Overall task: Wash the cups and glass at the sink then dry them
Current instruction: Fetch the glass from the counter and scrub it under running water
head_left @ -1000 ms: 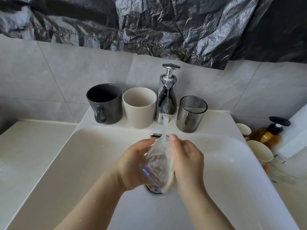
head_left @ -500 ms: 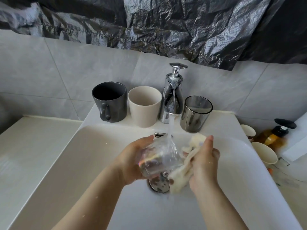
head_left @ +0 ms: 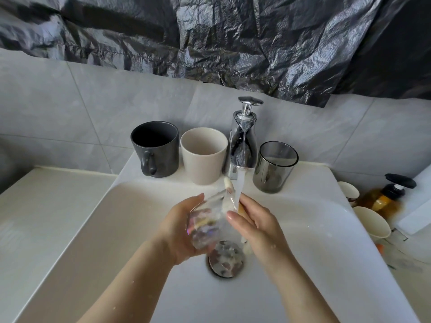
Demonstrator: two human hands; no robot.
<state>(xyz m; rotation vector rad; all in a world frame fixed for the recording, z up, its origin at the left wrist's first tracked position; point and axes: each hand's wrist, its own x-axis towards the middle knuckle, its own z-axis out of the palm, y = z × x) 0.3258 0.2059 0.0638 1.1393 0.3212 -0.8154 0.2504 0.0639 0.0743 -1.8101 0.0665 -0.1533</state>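
My left hand (head_left: 179, 231) grips a clear glass (head_left: 207, 224) tilted over the sink basin (head_left: 314, 241), its mouth toward the running tap (head_left: 242, 145). My right hand (head_left: 258, 224) holds a pale sponge (head_left: 229, 194) that reaches into the glass's mouth, with the thumb lying on the glass's side. Water streams down right beside the sponge. On the ledge behind stand a dark grey mug (head_left: 155, 149), a beige cup (head_left: 203, 155) and a smoked tumbler (head_left: 274, 166).
The metal drain (head_left: 226, 258) lies just below the hands. At the right edge stand two small pale cups (head_left: 370, 224) and an amber pump bottle (head_left: 384, 197). A white counter (head_left: 46, 217) stretches to the left; black plastic sheeting covers the wall above.
My right hand came back to the glass from the right, and the sponge now sits in the glass's mouth. The glass tilted more toward the tap.
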